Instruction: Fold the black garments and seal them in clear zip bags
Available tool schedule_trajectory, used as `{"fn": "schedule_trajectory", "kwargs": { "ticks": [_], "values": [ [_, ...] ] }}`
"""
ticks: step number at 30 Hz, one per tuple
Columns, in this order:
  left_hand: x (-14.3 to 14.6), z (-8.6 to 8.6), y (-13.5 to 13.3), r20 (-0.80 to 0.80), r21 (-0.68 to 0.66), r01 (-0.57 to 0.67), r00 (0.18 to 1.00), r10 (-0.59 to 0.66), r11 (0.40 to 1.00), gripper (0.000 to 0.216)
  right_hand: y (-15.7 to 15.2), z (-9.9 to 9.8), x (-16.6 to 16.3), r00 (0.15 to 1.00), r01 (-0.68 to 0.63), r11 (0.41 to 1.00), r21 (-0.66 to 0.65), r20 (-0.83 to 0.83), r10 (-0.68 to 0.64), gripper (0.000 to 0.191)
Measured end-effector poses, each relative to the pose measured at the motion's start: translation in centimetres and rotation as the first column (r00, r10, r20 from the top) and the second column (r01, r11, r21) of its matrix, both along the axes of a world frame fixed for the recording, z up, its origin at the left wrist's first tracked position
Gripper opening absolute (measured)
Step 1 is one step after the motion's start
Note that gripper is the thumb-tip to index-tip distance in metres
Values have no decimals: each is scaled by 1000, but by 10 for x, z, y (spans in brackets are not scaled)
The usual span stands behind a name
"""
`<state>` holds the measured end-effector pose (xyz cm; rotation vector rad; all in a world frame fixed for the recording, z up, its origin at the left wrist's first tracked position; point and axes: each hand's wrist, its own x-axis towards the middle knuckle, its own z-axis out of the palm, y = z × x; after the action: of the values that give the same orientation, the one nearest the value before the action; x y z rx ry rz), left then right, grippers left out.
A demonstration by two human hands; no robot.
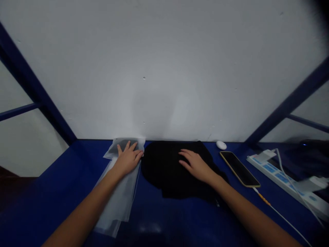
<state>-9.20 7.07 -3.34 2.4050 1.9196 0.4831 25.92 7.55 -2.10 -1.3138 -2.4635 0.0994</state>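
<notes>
My left hand (129, 157) lies with fingers spread on the far end of some translucent plastic bags (119, 197), which overlap in a flat, lengthwise stack on the blue surface. To the right of them is a folded black cloth item (164, 168), perhaps a garment; its exact kind is hard to make out in the dim light. My right hand (196, 165) rests on this black cloth, fingers stretched out and a little apart. A small white mark shows near the cloth's lower right edge. Neither hand grips anything.
A phone (239, 168) with a yellowish case lies at right, a charging cable (276, 212) plugged in. Beyond it sit a white rounded case (221, 145) and a power strip (285, 180) with plugs. A pale wall (159, 68) stands behind the blue surface (51, 199), with blue frame bars on both sides.
</notes>
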Motion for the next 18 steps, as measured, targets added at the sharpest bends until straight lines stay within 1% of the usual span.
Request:
{"fn": "schedule_trajectory", "kwargs": {
  "ticks": [2, 4, 6, 8, 10, 13, 16, 18],
  "values": [
    [16, 7, 11, -18, 75, 42, 999, -41, 996, 34, 28, -6, 22, 996, 91, 996, 24, -6, -91, 41],
    [36, 12, 25, -5, 102, 88, 996, -88, 991, 34, 54, -10, 35, 987, 157, 987, 41, 19, -158, 41],
    [56, 15, 40, 9, 93, 118, 993, -119, 989, 34, 74, -13, 40, 983, 176, 983, 44, 43, -178, 42],
    [71, 15, 54, 8, 81, 128, 992, -129, 988, 31, 86, -14, 40, 983, 174, 984, 39, 58, -176, 40],
    [80, 14, 64, 6, 78, 130, 991, -131, 988, 25, 93, -13, 38, 984, 166, 986, 37, 66, -168, 31],
    [83, 12, 70, 22, 91, 130, 991, -133, 987, 16, 96, -9, 37, 988, 138, 989, 50, 66, -141, 17],
    [82, 14, 70, 69, 122, 109, 991, -119, 986, 13, 95, 0, 40, 991, 119, 990, 75, 54, -124, 13],
    [83, 20, 71, 119, 133, 98, 986, -114, 986, 13, 92, 10, 43, 991, 125, 988, 95, 46, -130, 12]
  ]
}}
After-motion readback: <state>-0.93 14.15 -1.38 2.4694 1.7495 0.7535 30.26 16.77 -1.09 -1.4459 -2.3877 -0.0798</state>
